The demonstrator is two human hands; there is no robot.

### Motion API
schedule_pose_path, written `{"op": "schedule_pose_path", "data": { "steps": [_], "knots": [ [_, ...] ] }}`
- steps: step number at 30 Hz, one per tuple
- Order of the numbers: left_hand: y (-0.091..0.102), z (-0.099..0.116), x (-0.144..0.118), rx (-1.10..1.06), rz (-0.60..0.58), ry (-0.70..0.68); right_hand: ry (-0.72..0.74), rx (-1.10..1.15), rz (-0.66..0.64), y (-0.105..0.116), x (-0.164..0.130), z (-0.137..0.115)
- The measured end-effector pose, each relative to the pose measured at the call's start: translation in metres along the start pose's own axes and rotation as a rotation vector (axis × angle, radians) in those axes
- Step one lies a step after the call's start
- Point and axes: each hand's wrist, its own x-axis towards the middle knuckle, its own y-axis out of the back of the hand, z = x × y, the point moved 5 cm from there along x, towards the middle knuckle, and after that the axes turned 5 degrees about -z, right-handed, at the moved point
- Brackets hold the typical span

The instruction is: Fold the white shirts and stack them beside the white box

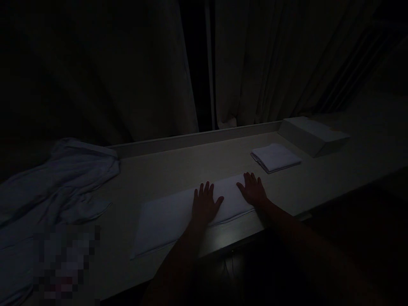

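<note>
1. Both hands lie palm down with fingers spread on a long white cloth [165, 219]; neither grips anything.
2. Left hand [204, 205] presses flat on the middle of the cloth, fingers pointing to the far side and thumb out to the right.
3. Right hand [253, 189] rests flat on the right end of the same cloth, a little farther from the person than the left hand, with its forearm running back to the near right.
4. This cloth is folded into a long strip and lies flat along the near edge of the pale table [191, 159], stretching from the near left to the right hand.
5. To the far right of the right hand, apart from it, a smaller folded white cloth [276, 157] lies on the table.
6. Just beyond that, at the far right, stands a low white box [314, 135] against the table's raised back ledge.
7. On the left end of the table a crumpled pale garment [60, 182] lies heaped, well apart from both hands.
8. Behind the table hang light curtains [255, 63]; the whole scene is very dark, so finer detail cannot be made out.
</note>
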Motion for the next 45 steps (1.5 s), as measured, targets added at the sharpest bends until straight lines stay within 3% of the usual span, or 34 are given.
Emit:
{"op": "schedule_pose_path", "data": {
  "steps": [2,4,8,11,15,22,31,36,39,45],
  "knots": [
    [0.001,-0.007,0.001,-0.035,-0.004,0.041,0.004,0.002,0.005,0.0,-0.001,-0.001],
    [0.004,-0.028,-0.001,-0.058,-0.002,0.119,0.005,0.006,0.004,-0.002,-0.001,-0.001],
    [0.02,-0.105,-0.026,-0.005,0.001,0.28,0.008,-0.008,0.017,-0.006,-0.001,0.001],
    [0.032,-0.163,-0.057,0.122,0.02,0.276,0.013,-0.023,0.04,-0.008,-0.001,0.001],
    [0.034,-0.205,-0.086,0.189,0.033,0.278,0.008,-0.028,0.015,-0.009,-0.001,0.001],
    [0.031,-0.211,-0.087,0.212,0.066,0.369,0.01,-0.037,0.002,-0.008,0.0,0.001],
    [0.031,-0.224,-0.095,0.232,0.021,0.367,0.031,-0.041,0.032,-0.009,-0.001,0.002],
    [0.043,-0.214,-0.098,0.277,0.075,0.365,0.012,-0.025,0.029,-0.01,0.0,0.002],
    [0.053,-0.203,-0.101,0.33,0.14,0.296,0.017,-0.02,0.022,-0.008,-0.002,0.0],
    [0.045,-0.208,-0.103,0.227,0.028,0.283,0.019,-0.01,-0.005,-0.002,-0.005,0.0]
  ]
}}
